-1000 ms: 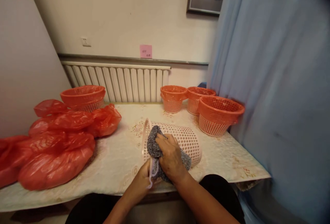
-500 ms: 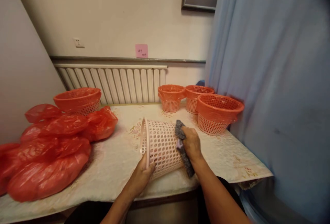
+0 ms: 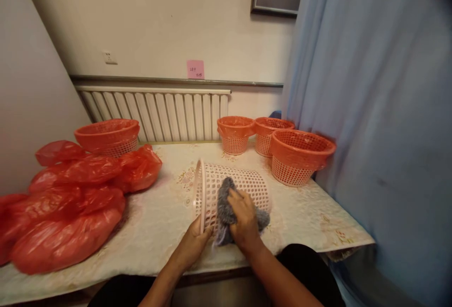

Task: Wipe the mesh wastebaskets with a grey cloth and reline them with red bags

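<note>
A pale pink plastic basket with a perforated wall [image 3: 252,185] lies on its side above the near part of the table, its mouth facing left. My left hand [image 3: 194,243] grips the basket's rim at the lower left, thumb outside and the other fingers partly hidden. Against the basket's side, my right hand [image 3: 243,217] presses a fluffy grey cloth [image 3: 225,198]. The fingers are bent over the cloth, and part of it hangs out to the right and below the hand.
Several red plastic bags [image 3: 70,222] are heaped at the left, before a red-lined basket [image 3: 108,137]. Three more lined baskets [image 3: 235,135] stand at the back right. A radiator [image 3: 158,114] is behind the table [image 3: 151,236]; a blue curtain [image 3: 370,133] hangs at the right.
My right hand and the grey cloth have moved left, from the basket's base end onto the middle of its side. My left hand keeps its hold on the rim.
</note>
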The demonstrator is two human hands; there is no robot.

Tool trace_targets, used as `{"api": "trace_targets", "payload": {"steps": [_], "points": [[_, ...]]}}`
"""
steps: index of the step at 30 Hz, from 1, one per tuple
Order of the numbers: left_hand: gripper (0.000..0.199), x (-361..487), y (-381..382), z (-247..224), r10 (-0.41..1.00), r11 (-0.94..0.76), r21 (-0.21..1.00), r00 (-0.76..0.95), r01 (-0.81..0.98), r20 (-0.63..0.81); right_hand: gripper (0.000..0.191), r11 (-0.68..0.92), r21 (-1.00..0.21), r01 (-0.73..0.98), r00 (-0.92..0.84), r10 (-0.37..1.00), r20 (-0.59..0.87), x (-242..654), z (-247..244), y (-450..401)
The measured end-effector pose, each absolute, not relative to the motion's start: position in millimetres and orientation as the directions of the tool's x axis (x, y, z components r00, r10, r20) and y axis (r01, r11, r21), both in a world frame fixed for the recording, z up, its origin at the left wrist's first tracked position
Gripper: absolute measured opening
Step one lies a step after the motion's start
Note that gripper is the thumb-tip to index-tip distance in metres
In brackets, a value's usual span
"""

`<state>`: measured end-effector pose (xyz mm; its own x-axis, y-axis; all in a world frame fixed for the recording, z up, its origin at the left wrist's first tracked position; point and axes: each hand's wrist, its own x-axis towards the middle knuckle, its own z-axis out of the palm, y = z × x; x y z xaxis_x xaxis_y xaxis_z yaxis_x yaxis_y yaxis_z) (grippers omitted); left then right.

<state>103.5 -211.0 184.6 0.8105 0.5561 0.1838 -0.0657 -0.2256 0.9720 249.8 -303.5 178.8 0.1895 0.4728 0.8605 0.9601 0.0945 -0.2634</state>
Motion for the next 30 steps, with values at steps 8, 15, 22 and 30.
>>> {"api": "trace_targets", "payload": {"steps": [8,15,22,30], "points": [[0.026,88,-220,175,0.52,-0.271,0.962,0.834,-0.042,0.183,0.042,0.134,-0.195,0.972,0.118,0.439,0.891,199,189,-293],[0.033,76,-223,152,0.487,-0.357,0.934,0.849,-0.019,0.204,0.053,0.026,-0.31,0.95,0.242,0.566,0.788,210,238,-275],[0.031,72,-229,158,0.493,-0.301,0.953,0.848,-0.044,0.195,0.053,-0.018,-0.363,0.932,0.309,0.562,0.767,199,243,-277],[0.044,85,-233,194,0.565,-0.266,0.949,0.771,-0.167,0.294,0.054,0.027,-0.318,0.948,0.252,0.551,0.796,207,226,-295]]}}
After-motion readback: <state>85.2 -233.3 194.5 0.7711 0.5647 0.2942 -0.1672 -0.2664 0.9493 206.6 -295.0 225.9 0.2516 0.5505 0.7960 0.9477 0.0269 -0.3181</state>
